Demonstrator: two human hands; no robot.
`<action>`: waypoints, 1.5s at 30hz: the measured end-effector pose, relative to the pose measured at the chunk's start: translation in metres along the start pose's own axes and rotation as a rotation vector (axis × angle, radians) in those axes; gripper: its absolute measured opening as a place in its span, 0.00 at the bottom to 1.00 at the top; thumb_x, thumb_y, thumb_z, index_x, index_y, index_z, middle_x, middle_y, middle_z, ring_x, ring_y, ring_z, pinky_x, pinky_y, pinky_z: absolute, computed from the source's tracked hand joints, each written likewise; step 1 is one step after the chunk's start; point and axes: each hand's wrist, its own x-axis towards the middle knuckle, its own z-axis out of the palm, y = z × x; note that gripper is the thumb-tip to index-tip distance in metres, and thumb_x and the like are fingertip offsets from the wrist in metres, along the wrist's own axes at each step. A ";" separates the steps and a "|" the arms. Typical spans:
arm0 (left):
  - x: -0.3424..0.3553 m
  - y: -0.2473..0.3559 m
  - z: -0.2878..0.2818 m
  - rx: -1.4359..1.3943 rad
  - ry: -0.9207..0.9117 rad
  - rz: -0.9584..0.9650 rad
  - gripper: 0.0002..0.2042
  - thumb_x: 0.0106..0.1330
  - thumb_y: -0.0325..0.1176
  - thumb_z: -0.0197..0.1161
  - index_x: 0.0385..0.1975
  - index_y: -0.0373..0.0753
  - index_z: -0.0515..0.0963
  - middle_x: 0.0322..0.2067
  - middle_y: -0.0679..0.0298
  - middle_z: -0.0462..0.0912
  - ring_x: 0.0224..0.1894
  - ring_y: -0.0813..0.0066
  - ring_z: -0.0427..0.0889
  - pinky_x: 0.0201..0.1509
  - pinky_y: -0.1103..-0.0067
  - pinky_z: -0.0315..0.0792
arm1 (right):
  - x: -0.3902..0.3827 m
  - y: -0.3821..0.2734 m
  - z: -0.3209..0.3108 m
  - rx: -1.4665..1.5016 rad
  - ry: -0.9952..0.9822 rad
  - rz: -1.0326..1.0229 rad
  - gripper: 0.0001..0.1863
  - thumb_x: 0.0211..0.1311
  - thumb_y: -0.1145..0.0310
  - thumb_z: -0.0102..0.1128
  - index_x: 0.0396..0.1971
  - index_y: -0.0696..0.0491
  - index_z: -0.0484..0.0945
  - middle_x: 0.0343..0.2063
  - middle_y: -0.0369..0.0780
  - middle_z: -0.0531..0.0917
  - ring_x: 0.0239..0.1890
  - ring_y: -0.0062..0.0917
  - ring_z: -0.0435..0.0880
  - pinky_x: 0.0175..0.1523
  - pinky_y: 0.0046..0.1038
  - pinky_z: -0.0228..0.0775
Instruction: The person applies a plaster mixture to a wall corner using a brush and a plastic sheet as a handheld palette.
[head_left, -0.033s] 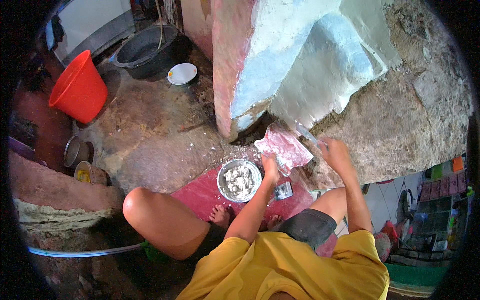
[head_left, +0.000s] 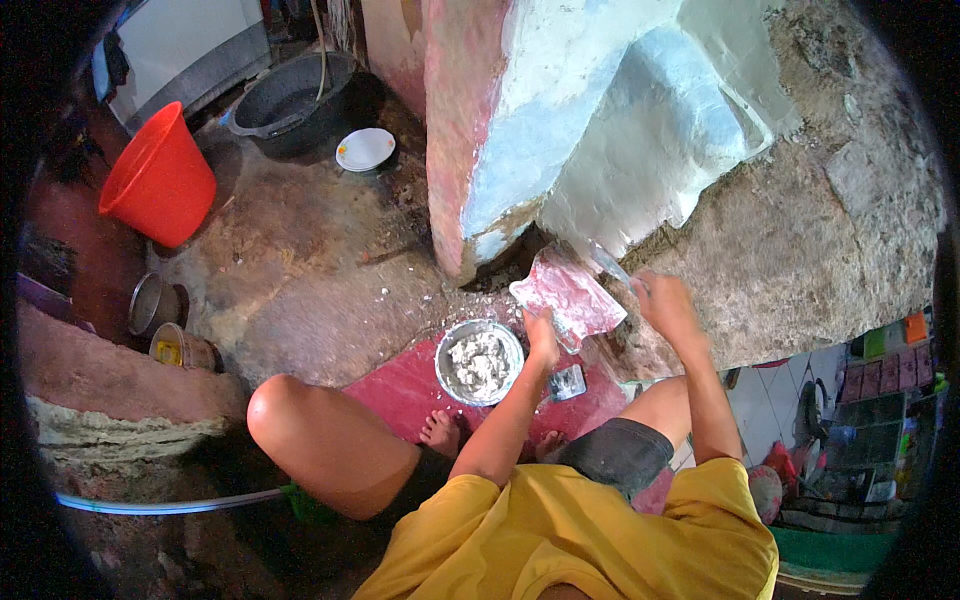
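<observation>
My left hand [head_left: 541, 338] grips the lower edge of a pinkish flat board [head_left: 568, 292] smeared with white paste. In my right hand [head_left: 665, 305] is a putty knife [head_left: 610, 264], its blade pointing up and left, close to the board's upper right edge. Whether the blade touches the wall foot I cannot tell. Just beyond it rises a wall [head_left: 620, 170] with wet-looking grey-white plaster over old blue and white paint. To the left of my left hand stands a round bowl [head_left: 447, 385] with lumpy white paste [head_left: 480, 362] in it.
A small dark flat object [head_left: 567, 382] lies beside my left forearm on the red floor patch [head_left: 385, 385]. Farther left are a red bucket [head_left: 160, 180], a black tub [head_left: 285, 105], a white plate [head_left: 365, 149] and two small containers. Rough bare wall [head_left: 800, 260] extends right.
My right hand and the putty knife have shifted very slightly up and left. My left hand and the board stay in place.
</observation>
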 end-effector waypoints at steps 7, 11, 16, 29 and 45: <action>0.000 0.001 -0.002 -0.086 0.011 -0.039 0.23 0.56 0.21 0.47 0.54 0.38 0.56 0.50 0.59 0.66 0.49 0.68 0.67 0.54 0.73 0.60 | 0.011 -0.017 -0.014 -0.014 0.044 0.104 0.11 0.56 0.64 0.51 0.28 0.57 0.77 0.21 0.50 0.77 0.27 0.46 0.76 0.32 0.41 0.67; 0.000 0.001 -0.008 -0.114 0.008 0.002 0.22 0.57 0.22 0.47 0.54 0.39 0.56 0.49 0.59 0.66 0.47 0.65 0.69 0.51 0.70 0.64 | -0.021 -0.018 -0.040 -0.006 0.110 0.093 0.12 0.56 0.64 0.51 0.30 0.57 0.77 0.22 0.50 0.78 0.26 0.46 0.77 0.32 0.40 0.67; -0.004 0.005 0.001 -0.124 0.037 -0.069 0.24 0.58 0.22 0.47 0.56 0.39 0.55 0.51 0.60 0.65 0.51 0.68 0.65 0.55 0.73 0.59 | -0.031 -0.007 -0.023 0.068 0.122 -0.005 0.12 0.56 0.63 0.51 0.31 0.56 0.77 0.23 0.51 0.78 0.26 0.45 0.77 0.32 0.39 0.68; -0.003 0.005 -0.006 -0.148 -0.020 -0.053 0.24 0.56 0.24 0.49 0.55 0.37 0.56 0.50 0.60 0.66 0.50 0.67 0.66 0.54 0.73 0.60 | -0.041 0.031 0.027 0.098 0.210 0.118 0.11 0.57 0.62 0.51 0.33 0.53 0.77 0.22 0.50 0.78 0.26 0.45 0.77 0.29 0.37 0.67; -0.010 0.013 0.002 -0.111 0.007 -0.051 0.23 0.56 0.23 0.49 0.53 0.36 0.57 0.50 0.59 0.66 0.50 0.67 0.66 0.55 0.73 0.59 | -0.040 0.036 0.050 0.224 0.210 0.138 0.12 0.56 0.63 0.53 0.33 0.55 0.78 0.25 0.49 0.79 0.27 0.43 0.79 0.31 0.35 0.69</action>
